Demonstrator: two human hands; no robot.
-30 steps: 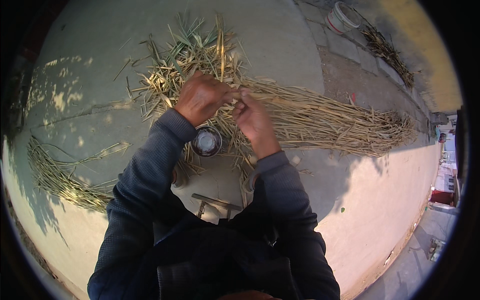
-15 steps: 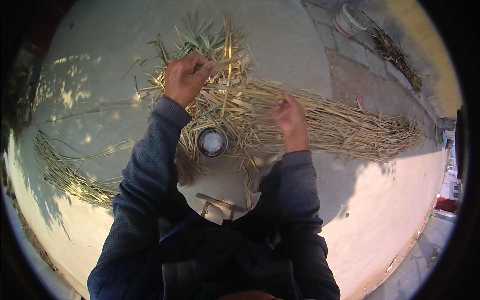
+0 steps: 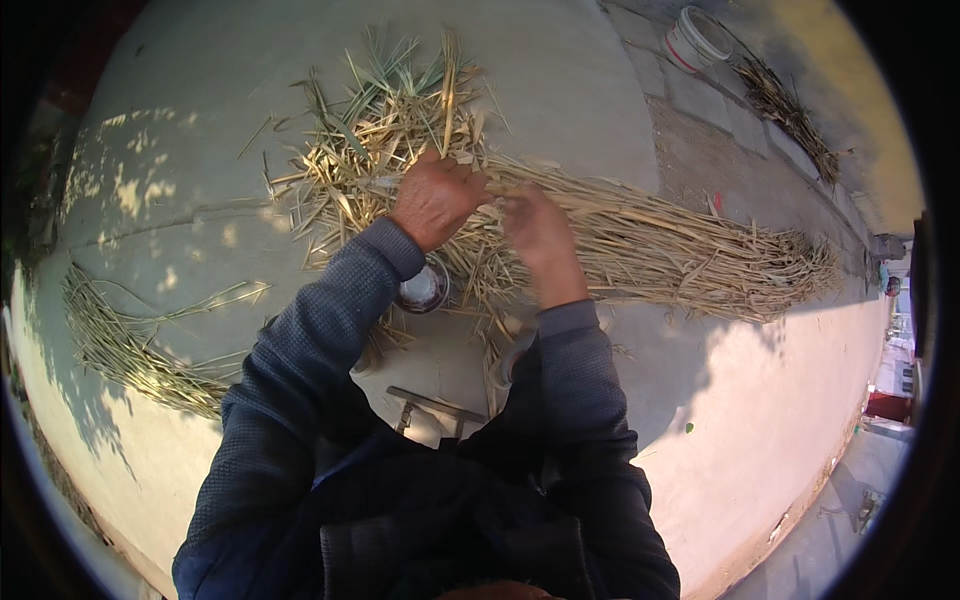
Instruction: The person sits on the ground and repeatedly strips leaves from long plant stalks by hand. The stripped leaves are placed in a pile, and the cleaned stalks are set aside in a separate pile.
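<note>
My left hand (image 3: 438, 200) is closed, knuckles up, over the litter of dry leaves. Its fingers grip a dry stalk (image 3: 380, 183), whose pale end seems to stick out to the left. Just to the right, my right hand (image 3: 540, 235) pinches the same stalk; its fingers are a little blurred. The two hands nearly meet. Beneath them lies a heap of stripped leaf husks (image 3: 390, 130), partly green at the far end. A long bundle of dry stalks (image 3: 680, 245) stretches off to the right. My left wrist partly covers a dark-rimmed bowl (image 3: 425, 288) with a whitish inside.
A smaller bunch of thin stalks (image 3: 140, 345) lies on the concrete at the left. At the far right are a white bucket (image 3: 697, 40) and a dark bundle of stalks (image 3: 790, 115) by the wall. A low metal-legged piece (image 3: 437, 403) shows between my knees.
My left hand has come down and right from the upper heap, and the husk strip it pinched is no longer visible. My right hand has moved left, so both hands are now close together.
</note>
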